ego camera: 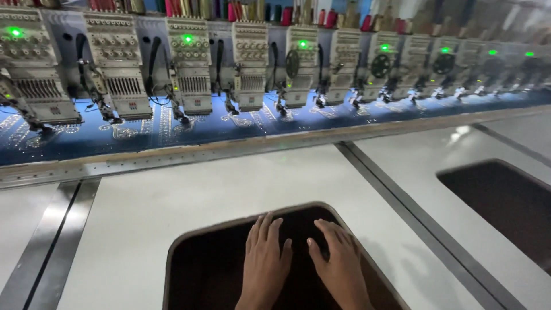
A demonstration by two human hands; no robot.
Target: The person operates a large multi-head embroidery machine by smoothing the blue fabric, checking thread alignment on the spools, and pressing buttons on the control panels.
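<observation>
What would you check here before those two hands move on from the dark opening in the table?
1. Both hands away from the needles: ok. The left hand and right hand rest flat at the dark opening, well short of the embroidery heads.
2. Hands empty: ok, fingers spread, nothing held.
3. Blue fabric lying flat under the heads: ok as far as seen.
4. Green lamps lit: ok on several heads; others cannot tell.
5. Heads stitching or stopped: cannot tell.
6. White table around the hands free of loose items: ok.
</observation>
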